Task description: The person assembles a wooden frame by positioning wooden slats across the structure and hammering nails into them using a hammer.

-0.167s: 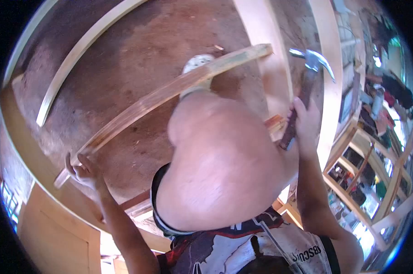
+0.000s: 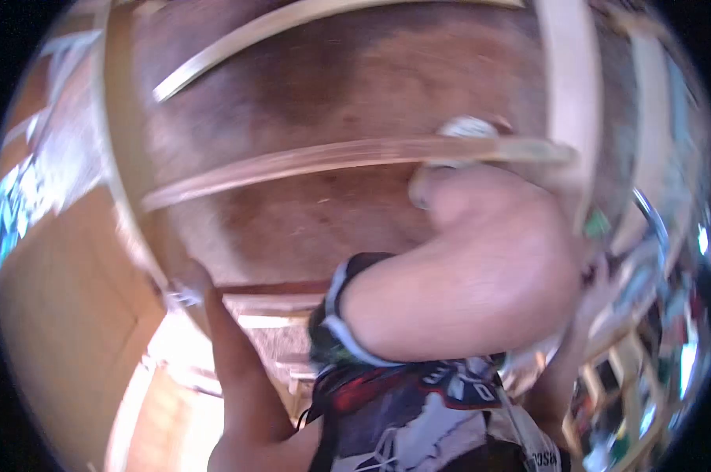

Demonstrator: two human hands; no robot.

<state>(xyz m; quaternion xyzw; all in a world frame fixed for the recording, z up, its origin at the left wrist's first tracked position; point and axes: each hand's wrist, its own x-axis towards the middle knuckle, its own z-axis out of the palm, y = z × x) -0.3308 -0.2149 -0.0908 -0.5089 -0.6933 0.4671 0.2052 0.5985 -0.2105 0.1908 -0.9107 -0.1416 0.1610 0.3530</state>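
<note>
My left hand (image 2: 189,282) is at the long wooden side board (image 2: 123,102) on the left, fingers bent over its edge, though motion blurs them. On the right, beside my bent knee, my right hand (image 2: 602,287) is closed on a claw hammer, whose shiny metal head (image 2: 651,214) points up and away; its handle is mostly lost in blur. Across the frame lies a narrow wooden slat (image 2: 308,162), its left end near the side board and its right end over a wide pale plank (image 2: 569,79). Neither hand touches this slat.
Beneath the frame is a brown earth floor (image 2: 292,236). Another curved slat (image 2: 237,49) lies farther off. My shoe (image 2: 467,128) is partly behind the near slat. A brown panel (image 2: 72,291) stands at left, and an open wooden frame (image 2: 623,370) among clutter at right.
My left hand has left the slat's end and come to the side board. The view has swung, shifting the slat and my knee rightward. The hammer stays in my right hand, now lower.
</note>
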